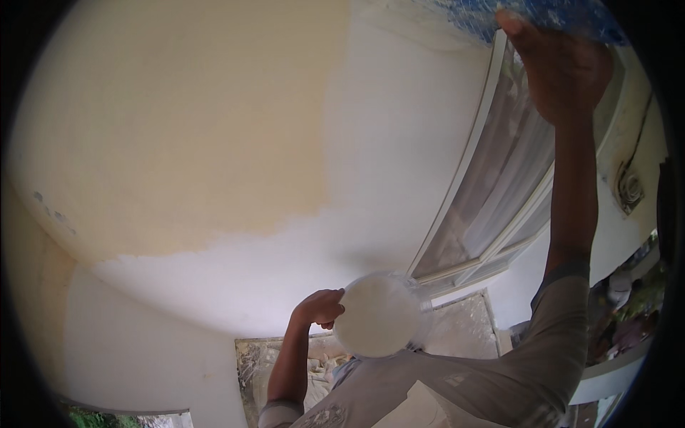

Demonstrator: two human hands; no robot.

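Note:
My left hand (pixel 320 309) is closed on the left rim of a round white tub (pixel 378 316), held in front of my chest. A pale, off-white surface fills the tub's round top, and clear plastic shows around its right side. My right arm stretches far up to the upper right. There my right hand (pixel 567 71) grips a blue, white-streaked thing (pixel 564 16), cut off by the top of the picture. The thumb lies on its near edge. My other fingers are mostly hidden, and I cannot tell exactly what the blue thing is.
Ahead stands a wall with a cream area (pixel 214 128) bordered by white (pixel 385 143) along its right and lower sides. A framed window (pixel 492 192) with pale curtains is beside my right arm. Coiled cable (pixel 629 187) hangs at the far right. Below lies a stained floor (pixel 464 324).

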